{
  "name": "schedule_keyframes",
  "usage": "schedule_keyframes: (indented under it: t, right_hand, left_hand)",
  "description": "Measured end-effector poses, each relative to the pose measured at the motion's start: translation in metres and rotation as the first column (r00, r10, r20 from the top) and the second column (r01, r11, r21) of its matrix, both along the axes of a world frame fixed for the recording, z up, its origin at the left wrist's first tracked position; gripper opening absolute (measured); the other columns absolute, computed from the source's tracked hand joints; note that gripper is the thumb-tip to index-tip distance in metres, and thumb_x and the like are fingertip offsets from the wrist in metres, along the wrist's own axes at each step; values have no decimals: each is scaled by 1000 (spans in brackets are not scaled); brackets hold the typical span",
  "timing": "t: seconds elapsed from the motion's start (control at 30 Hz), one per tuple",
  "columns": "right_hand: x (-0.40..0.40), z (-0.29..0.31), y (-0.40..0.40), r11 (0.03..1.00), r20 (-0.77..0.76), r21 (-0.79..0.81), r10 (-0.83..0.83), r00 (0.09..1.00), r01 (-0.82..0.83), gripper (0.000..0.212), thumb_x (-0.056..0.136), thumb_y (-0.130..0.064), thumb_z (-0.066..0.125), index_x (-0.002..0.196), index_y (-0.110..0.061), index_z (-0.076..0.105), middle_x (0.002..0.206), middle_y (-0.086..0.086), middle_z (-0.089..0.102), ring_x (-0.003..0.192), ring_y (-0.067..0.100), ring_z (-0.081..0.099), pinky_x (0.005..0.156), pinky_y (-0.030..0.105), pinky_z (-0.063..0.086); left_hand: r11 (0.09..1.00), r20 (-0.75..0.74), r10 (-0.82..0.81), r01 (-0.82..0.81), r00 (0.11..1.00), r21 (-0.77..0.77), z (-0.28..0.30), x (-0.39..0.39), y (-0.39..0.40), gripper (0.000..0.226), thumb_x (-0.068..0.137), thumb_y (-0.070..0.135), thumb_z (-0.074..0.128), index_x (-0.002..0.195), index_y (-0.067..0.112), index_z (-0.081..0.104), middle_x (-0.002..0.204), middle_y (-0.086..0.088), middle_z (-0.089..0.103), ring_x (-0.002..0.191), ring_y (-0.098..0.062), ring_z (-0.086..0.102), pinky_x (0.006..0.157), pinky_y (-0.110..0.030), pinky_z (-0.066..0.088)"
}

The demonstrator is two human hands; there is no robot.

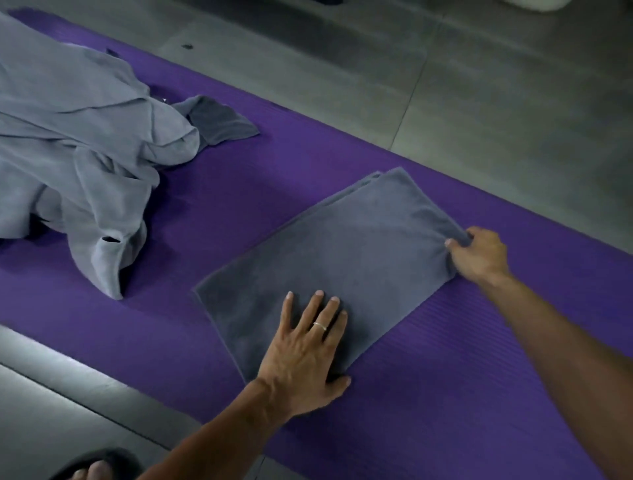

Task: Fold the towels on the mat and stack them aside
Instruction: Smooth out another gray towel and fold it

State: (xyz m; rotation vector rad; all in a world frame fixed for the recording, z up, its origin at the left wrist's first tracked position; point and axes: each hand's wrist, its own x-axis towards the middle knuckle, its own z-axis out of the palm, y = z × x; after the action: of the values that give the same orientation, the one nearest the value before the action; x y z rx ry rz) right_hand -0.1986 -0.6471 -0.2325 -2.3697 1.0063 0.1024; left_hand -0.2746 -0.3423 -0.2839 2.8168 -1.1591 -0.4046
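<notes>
The floor (479, 85) is made of large grey tiles with thin, darker joints running between them, and its surface looks smooth and slightly mottled. A small dark spot (187, 46) sits on one tile near the top. At the top right edge, part of something pale (544, 4) shows, too cut off to identify. At the lower left, a bright strip of light (68, 363) falls across the floor. The rest of the room is dim, with soft, even light.

Seemingly a gym or studio: purple exercise mat (445, 394) on grey tiled floor (479, 85)
</notes>
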Motion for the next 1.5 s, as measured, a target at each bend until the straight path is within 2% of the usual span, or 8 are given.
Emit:
schedule_keyframes:
  t: [0.23,0.47,0.6,0.8,1.03,1.13,1.3,1.5]
  right_hand:
    - [-148,-24,-17,981,-101,26,-190,977,193,31,87,-24,68,109,-6,57,109,16,62,105,38,60,84,40,47]
    - [-161,-13,33,692,-152,-413,588,794,-592,62,72,-55,64,123,-18,62,130,6,57,115,29,57,88,46,49]
    - [-160,-19,59,512,-305,-316,742,596,-799,83,63,-74,54,130,-23,59,141,3,51,126,21,50,100,40,44]
    - [-143,-13,39,630,-309,-310,641,702,-712,49,83,-25,65,131,-24,57,146,0,47,132,22,47,108,40,34]
    - [-97,37,11,663,-464,154,703,539,-732,18,90,-18,58,73,-23,54,75,-8,59,78,15,57,67,29,44]
    - [-82,49,9,695,-469,219,691,550,-685,14,89,-29,65,78,-25,58,74,-11,56,79,13,56,67,28,41]
    - [-57,43,11,538,-470,-405,571,673,-739,24,95,-45,50,105,-25,58,107,1,68,105,26,61,85,38,37]
    - [-47,9,13,512,-510,-450,526,681,-732,24,99,-40,41,112,-26,55,117,-4,66,112,19,59,104,43,28]
  left_hand:
    - [984,51,-174,176,983,-35,-4,-12,11,59,88,44,37,137,14,52,144,-11,47,135,-32,43,108,-54,37]
    - [914,128,-403,405,906,11,10,2,30,62,55,33,75,112,11,71,122,-16,65,116,-32,61,85,-38,55]
    - [959,1,-219,215,976,-182,26,20,31,35,77,29,39,99,20,64,95,-5,73,84,-22,72,60,-31,59]
    - [974,-190,50,-91,980,-209,49,62,34,25,96,29,45,116,19,56,96,-10,72,90,-31,68,80,-40,51]
    - [997,-506,2,35,863,63,71,84,27,20,96,30,55,78,28,48,81,16,50,74,1,47,67,-13,32]
    - [997,-418,26,6,908,75,71,91,33,20,95,34,56,80,27,46,82,11,52,84,-12,55,70,-20,34]
    - [980,-19,193,-192,981,57,68,99,32,25,97,40,46,113,22,53,110,-6,66,102,-29,62,81,-39,47]
    - [962,124,232,-246,965,114,53,100,24,28,101,38,39,123,23,48,111,-1,65,100,-25,64,74,-37,48]
